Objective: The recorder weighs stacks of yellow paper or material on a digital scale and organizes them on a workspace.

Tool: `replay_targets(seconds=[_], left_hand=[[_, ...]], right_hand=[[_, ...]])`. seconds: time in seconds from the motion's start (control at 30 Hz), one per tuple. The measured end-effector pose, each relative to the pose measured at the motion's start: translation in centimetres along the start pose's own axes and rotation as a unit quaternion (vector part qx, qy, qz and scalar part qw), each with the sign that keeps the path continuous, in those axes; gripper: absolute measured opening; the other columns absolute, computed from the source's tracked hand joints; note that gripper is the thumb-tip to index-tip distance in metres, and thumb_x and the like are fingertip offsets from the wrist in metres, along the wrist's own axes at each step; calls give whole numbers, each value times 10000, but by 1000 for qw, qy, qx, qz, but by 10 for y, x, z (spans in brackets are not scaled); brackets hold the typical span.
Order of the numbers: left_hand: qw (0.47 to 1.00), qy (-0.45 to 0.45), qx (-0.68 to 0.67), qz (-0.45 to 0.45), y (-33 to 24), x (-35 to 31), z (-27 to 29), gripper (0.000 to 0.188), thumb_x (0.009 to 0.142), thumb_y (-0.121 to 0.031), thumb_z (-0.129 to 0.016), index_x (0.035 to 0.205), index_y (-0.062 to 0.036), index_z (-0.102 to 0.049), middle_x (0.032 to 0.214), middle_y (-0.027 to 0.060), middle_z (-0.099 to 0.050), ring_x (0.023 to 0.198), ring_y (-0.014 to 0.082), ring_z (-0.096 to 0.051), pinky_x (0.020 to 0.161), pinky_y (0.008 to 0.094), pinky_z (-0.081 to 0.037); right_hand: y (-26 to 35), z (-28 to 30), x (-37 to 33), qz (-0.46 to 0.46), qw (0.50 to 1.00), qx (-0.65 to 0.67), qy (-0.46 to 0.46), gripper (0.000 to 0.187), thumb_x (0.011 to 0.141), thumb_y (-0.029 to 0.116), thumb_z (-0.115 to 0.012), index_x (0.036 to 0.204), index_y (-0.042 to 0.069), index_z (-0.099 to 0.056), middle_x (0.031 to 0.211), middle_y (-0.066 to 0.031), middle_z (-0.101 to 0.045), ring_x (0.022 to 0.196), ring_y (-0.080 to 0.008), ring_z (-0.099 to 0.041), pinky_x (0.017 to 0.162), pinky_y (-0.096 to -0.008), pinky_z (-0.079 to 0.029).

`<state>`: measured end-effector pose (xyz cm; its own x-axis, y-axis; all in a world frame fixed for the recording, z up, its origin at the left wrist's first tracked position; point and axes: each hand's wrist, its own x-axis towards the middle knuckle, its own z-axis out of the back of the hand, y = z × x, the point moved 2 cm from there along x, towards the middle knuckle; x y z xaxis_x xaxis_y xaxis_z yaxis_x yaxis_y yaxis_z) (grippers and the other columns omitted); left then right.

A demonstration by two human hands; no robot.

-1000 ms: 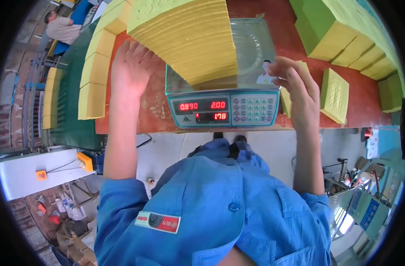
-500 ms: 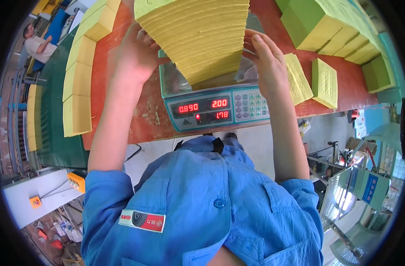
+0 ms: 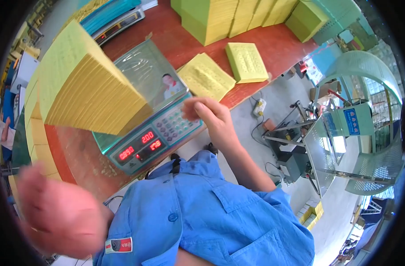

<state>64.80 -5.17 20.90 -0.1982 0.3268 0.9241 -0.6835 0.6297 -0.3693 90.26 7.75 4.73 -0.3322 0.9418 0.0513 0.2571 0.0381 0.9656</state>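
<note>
A tall stack of thin yellow sheets [image 3: 93,88] stands on the left part of a tabletop digital scale [image 3: 140,150], whose red display is lit. The rest of the scale's shiny pan [image 3: 144,75] shows beside it. My left hand [image 3: 62,213], at the lower left, is smeared by motion and apart from the stack; its fingers cannot be made out. Just off the scale's right front corner is my right hand [image 3: 209,115], fingers loosely bent, thumb apart, nothing visible in it. Beyond it lie a flat yellow pad [image 3: 207,77] and a thicker yellow block [image 3: 246,62] with a dimpled top.
Yellow stacks [image 3: 215,20] stand along the far side of the red table [image 3: 162,22]. More yellow blocks [image 3: 38,133] line its left. A second scale [image 3: 118,26] sits at the back left. Metal-framed equipment [image 3: 322,137] stands on the floor at right.
The view has turned, so the scale and stack appear farther left and tilted. Both hands have come away from the stack's sides: the left toward the lower left, the right off the scale's corner.
</note>
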Motion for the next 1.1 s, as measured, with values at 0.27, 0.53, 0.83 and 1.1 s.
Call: replay_targets(seconds=[0.27, 0.53, 0.83, 1.1], left_hand=[[872, 448, -194, 45, 9, -91, -308, 252, 782, -71, -715, 1011, 2, -641, 1060, 159, -656, 935, 328, -650, 791, 398, -530], [837, 546, 38, 14, 44, -151, -447, 334, 732, -143, -767, 1014, -35, -624, 1319, 140, -540, 1218, 342, -497, 1002, 448, -425], [813, 574, 15, 100, 39, -139, -461, 264, 727, -130, -761, 886, -37, -572, 1302, 129, -558, 1209, 340, -508, 988, 439, -433], [820, 562, 17, 107, 33, -142, -456, 233, 740, -124, -748, 850, -28, -567, 1312, 141, -554, 1217, 349, -507, 992, 439, -432]], right_hand=[[-31, 107, -60, -144, 973, 115, -136, 230, 988, 135, -511, 1101, -11, -650, 954, -67, -680, 866, -147, -646, 794, -293, -516], [-8, 238, -66, -183, 968, 125, -119, 235, 984, 133, -516, 1118, -6, -650, 963, -85, -682, 855, -159, -656, 783, -289, -519], [1, 299, -33, -210, 970, 109, -53, 237, 977, 144, -524, 1110, -8, -648, 953, -88, -683, 858, -157, -651, 779, -292, -514], [-2, 297, -31, -239, 962, 132, 13, 225, 982, 142, -522, 1117, 8, -642, 944, -69, -674, 847, -136, -640, 762, -277, -502]])
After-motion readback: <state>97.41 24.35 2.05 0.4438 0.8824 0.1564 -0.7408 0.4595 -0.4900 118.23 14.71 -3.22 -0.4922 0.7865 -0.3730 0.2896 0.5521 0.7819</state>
